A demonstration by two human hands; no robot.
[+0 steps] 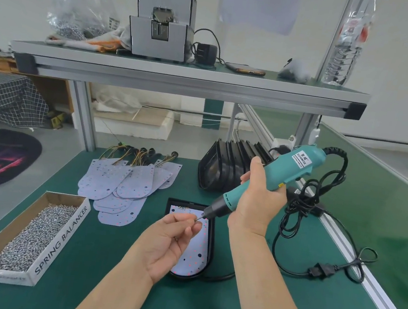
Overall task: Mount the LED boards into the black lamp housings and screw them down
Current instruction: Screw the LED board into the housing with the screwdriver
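A green mat (106, 270) is covering the workbench, with an aluminium-framed shelf (182, 74) running across above it. At the middle of the mat one black lamp housing (211, 242) is lying flat, and a white LED board (197, 252) is sitting inside it.

Over the housing's upper end, the left hand (169, 242) is pinching what looks like a small screw (197, 219) between thumb and forefinger, the other fingers curling loosely, and is holding it against the tip of the bit. The right hand (256, 202) is wrapping its fingers round the teal electric screwdriver (291, 167), which is slanting down from 2 o'clock toward the housing.

From the housing, loose LED boards (122, 183) with wires are lying fanned out at 10 o'clock. More black housings (227, 167) are standing on edge in a row at 12 to 1 o'clock. A cardboard box (64, 237) marked SPRING BALANCER, holding a heap of screws, is sitting at 8 o'clock. The screwdriver's black cable (302, 200) is trailing in loops at 3 o'clock.

On the shelf, a grey machine (162, 23) is standing at 12 o'clock, with a clear bag (78, 18) at 11 o'clock and a phone (245, 69) and bottle (347, 43) toward 1 o'clock.
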